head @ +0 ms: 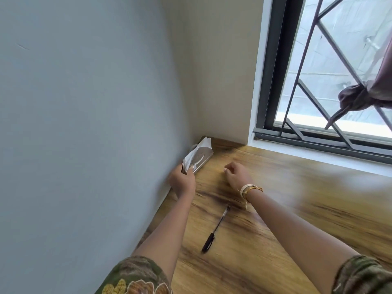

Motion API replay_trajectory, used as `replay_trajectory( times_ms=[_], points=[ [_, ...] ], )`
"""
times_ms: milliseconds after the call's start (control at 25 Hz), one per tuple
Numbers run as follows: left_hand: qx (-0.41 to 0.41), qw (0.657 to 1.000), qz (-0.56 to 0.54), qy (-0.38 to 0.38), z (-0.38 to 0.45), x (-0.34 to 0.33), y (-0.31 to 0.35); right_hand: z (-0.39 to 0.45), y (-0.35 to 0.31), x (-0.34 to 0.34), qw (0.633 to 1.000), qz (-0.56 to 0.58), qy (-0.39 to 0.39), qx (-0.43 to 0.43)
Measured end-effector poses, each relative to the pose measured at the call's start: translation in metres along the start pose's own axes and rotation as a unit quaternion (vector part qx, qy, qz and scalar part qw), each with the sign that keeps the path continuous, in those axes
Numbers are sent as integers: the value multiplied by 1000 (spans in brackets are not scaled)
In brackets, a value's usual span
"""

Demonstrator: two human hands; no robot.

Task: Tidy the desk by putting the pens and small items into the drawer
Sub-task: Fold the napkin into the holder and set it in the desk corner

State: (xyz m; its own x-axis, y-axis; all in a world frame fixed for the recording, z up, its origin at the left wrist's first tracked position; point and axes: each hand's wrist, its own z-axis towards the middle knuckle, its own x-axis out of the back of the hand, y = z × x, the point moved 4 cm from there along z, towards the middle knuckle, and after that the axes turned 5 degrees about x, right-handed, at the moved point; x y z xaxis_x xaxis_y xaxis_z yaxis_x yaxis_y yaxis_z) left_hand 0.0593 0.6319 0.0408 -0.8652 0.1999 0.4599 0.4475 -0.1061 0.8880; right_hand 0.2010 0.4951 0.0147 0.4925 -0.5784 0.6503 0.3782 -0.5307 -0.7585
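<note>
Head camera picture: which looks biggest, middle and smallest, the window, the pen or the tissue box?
1. Window, by far the largest.
2. Tissue box and pen look about alike in length; the box is bulkier but farther off, so I won't rank them.

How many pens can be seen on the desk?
1. The pen lies on the desk between the two forearms, untouched. Others may lie outside the view.

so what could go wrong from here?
1. The left hand grips only the near end of the tissue box in the wall corner; loose tissue could pull out or the box could tip.
2. The pen lies on the desk between both forearms and could be knocked and roll.
3. No drawer is in view.
</note>
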Motion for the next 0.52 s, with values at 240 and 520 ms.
replay_trajectory(
  times_ms=[240, 520],
  points=[
    [29, 999, -18, 5, -5, -5, -11, -11, 6, 3, 1000, 2, -10, 24],
    [23, 999, 1, -39, -18, 0, -2, -27, 12, 11, 1000, -8, -26, 12]
  ],
)
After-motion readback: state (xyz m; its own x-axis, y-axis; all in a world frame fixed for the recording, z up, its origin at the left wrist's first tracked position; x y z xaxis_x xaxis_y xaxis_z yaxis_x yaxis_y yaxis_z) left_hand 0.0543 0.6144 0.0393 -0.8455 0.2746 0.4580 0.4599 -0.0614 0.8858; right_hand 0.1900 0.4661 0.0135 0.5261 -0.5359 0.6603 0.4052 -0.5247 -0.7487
